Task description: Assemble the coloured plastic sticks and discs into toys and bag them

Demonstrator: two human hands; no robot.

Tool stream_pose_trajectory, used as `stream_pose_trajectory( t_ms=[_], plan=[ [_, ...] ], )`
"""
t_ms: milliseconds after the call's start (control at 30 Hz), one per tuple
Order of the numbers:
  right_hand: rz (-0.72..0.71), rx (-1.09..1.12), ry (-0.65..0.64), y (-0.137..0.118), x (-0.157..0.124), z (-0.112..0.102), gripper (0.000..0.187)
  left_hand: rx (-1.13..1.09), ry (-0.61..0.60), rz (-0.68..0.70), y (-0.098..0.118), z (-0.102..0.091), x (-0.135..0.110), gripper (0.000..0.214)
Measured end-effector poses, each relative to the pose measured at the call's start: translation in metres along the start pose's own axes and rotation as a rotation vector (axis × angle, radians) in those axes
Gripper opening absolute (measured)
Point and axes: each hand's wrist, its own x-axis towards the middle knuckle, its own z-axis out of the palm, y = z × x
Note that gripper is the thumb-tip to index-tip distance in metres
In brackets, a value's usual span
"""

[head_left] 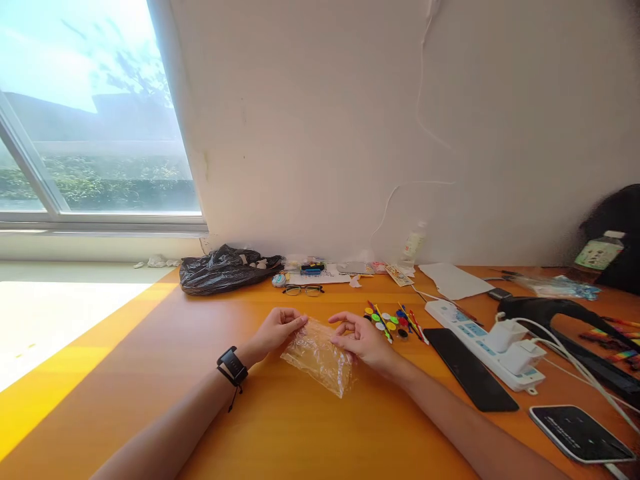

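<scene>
The bag (320,357) is between, and equally near, the left hand (280,329), pinching its upper corner, and the half-open right hand (364,341), thumb against it, grip unclear. Its long axis seems to slant toward the near right corner of the surface (270,437); room runs leftward. Phone (469,370) and strip (465,330) lie rightward, then discs (391,327), the far edge well beyond.

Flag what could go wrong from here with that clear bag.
The clear bag looks thin and crumpled, so it might slip or tear as the left hand pinches its edge.

The right hand is close to the loose colored pieces on the table; a careless sweep could scatter them.
</scene>
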Motion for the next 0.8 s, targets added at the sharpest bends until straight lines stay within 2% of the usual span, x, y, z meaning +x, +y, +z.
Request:
stream_pose_trajectory(
  t_ms=[100, 200, 267, 300, 367, 433, 467, 533, 567, 600, 667, 733, 800],
  plan=[
    [0.038, 0.008, -0.005, 0.004, 0.003, -0.001, 0.051, 0.092, 0.167, 0.071, -0.013, -0.004, 0.010, 0.056],
    [-0.011, -0.083, 0.044, 0.006, 0.002, -0.002, 0.046, 0.140, 0.257, 0.102, -0.015, -0.021, 0.019, 0.054],
    [-0.109, -0.247, 0.087, 0.000, -0.001, -0.006, 0.038, 0.191, 0.340, 0.130, -0.007, -0.045, 0.021, 0.051],
    [-0.166, -0.359, 0.112, -0.006, -0.003, -0.010, 0.035, 0.249, 0.418, 0.159, -0.001, -0.060, 0.020, 0.047],
    [-0.267, -0.598, 0.191, -0.025, -0.008, -0.025, 0.030, 0.567, 0.685, 0.250, 0.013, -0.093, 0.015, 0.046],
    [-0.330, -0.766, 0.321, -0.046, -0.014, -0.046, 0.025, 0.740, 0.864, 0.311, 0.024, -0.122, 0.006, 0.044],
    [-0.359, -0.795, 0.415, -0.055, -0.016, -0.058, 0.024, 0.777, 0.895, 0.376, 0.027, -0.132, 0.000, 0.043],
    [-0.388, -0.791, 0.569, -0.065, -0.020, -0.082, 0.026, 0.776, 0.850, 0.479, 0.024, -0.141, -0.014, 0.037],
    [-0.383, -0.795, 0.588, -0.065, -0.021, -0.092, 0.027, 0.785, 0.776, 0.489, 0.018, -0.140, -0.022, 0.035],
    [-0.356, -0.814, 0.575, -0.062, -0.022, -0.100, 0.028, 0.797, 0.689, 0.485, 0.009, -0.137, -0.031, 0.034],
    [-0.264, -0.877, 0.460, -0.051, -0.022, -0.109, 0.030, 0.844, 0.391, 0.404, -0.013, -0.127, -0.050, 0.032],
    [-0.193, -0.922, 0.362, -0.036, -0.021, -0.109, 0.032, 0.835, 0.175, 0.318, -0.033, -0.118, -0.069, 0.052],
    [-0.179, -0.950, 0.326, -0.023, -0.018, -0.101, 0.037, 0.827, 0.008, 0.236, -0.045, -0.114, -0.084, 0.068]
  ],
)
